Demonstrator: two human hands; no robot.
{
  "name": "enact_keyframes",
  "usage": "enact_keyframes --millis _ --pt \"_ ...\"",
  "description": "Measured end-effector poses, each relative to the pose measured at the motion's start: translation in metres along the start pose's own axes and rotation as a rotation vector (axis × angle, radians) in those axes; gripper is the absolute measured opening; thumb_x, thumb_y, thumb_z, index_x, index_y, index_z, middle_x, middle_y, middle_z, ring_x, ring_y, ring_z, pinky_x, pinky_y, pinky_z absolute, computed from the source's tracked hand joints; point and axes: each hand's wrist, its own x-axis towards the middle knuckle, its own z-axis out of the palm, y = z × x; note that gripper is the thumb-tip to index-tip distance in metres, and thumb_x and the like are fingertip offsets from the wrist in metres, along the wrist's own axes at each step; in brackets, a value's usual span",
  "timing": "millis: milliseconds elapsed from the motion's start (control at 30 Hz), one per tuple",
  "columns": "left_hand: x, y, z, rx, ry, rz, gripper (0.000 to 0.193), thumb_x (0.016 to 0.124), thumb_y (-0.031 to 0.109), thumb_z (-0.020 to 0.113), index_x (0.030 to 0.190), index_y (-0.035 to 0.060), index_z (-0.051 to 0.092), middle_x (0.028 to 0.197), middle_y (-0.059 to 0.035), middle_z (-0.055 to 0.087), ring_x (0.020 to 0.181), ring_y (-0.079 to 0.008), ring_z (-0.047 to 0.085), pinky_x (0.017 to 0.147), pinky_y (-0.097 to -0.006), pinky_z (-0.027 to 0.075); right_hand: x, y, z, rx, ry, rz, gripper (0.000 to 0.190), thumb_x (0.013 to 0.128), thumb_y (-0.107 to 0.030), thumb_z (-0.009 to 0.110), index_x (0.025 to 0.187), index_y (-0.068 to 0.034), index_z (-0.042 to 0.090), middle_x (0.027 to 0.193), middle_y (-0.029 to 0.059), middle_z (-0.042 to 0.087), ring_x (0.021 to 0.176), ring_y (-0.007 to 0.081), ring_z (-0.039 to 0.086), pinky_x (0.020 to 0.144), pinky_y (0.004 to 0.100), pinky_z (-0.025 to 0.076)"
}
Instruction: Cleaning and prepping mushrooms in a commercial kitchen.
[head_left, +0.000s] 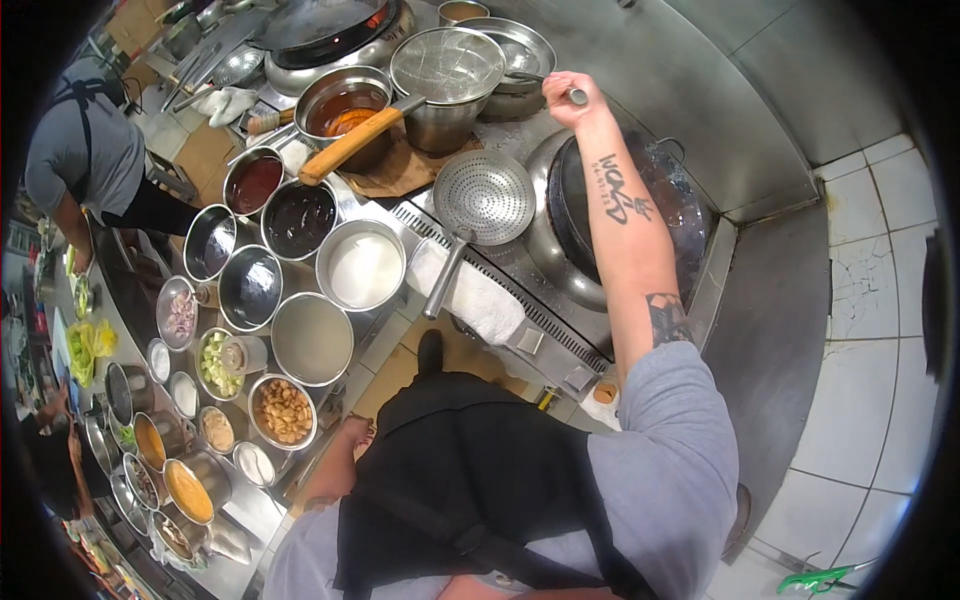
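My right hand (571, 99) grips the metal handle of a utensil, probably a ladle. Its far end reaches toward a steel basin (546, 46) at the back of the range. Below my right forearm sits a dark wok (686, 199), partly covered by the arm. A perforated metal skimmer (484, 196) rests beside the wok, its handle pointing toward me. Low at my side hangs my left hand (357, 430), near the counter edge by a bowl of browned fried pieces (283, 411); its fingers are mostly hidden.
A wooden-handled mesh strainer (448, 64) lies over a steel pot (446, 126) beside a pan of reddish-brown liquid (345, 105). A folded white towel (476, 296) lies along the range's front edge. Sauce and ingredient containers (311, 337) crowd the left counter. Another person (94, 146) stands far left.
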Motion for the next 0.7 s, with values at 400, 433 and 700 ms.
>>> enact_keyframes --millis 400,433,700 --pt "0.086 0.093 0.007 -0.071 -0.079 0.227 0.020 0.089 0.023 0.057 0.081 0.0045 0.059 0.066 -0.0080 0.058 0.050 -0.0184 0.054 0.041 -0.0337 0.040 -0.244 0.035 0.062 0.060 -0.092 -0.186 0.022 0.097 -0.003 0.042 0.107 0.016 0.035 0.079 0.0070 0.045 0.054 0.0096 0.049 0.044 0.0199 0.047" --pt "0.085 0.099 0.010 -0.095 -0.114 0.230 0.020 0.089 0.023 0.057 0.080 0.0043 0.059 0.066 -0.0079 0.058 0.049 -0.0181 0.053 0.041 -0.0332 0.040 -0.266 0.043 0.060 0.068 -0.087 -0.174 0.030 0.098 -0.004 0.042 0.116 0.017 0.031 0.082 0.0077 0.046 0.055 0.0095 0.049 0.043 0.0209 0.045" --pt "0.059 0.138 0.036 0.210 -0.201 0.283 0.023 0.090 0.022 0.057 0.075 0.0040 0.059 0.065 -0.0072 0.059 0.048 -0.0166 0.055 0.041 -0.0323 0.043 -0.413 0.147 0.024 0.043 0.011 -0.266 0.039 0.100 -0.006 0.036 0.131 0.015 0.027 0.087 0.0072 0.043 0.055 0.0081 0.048 0.041 0.0239 0.043"
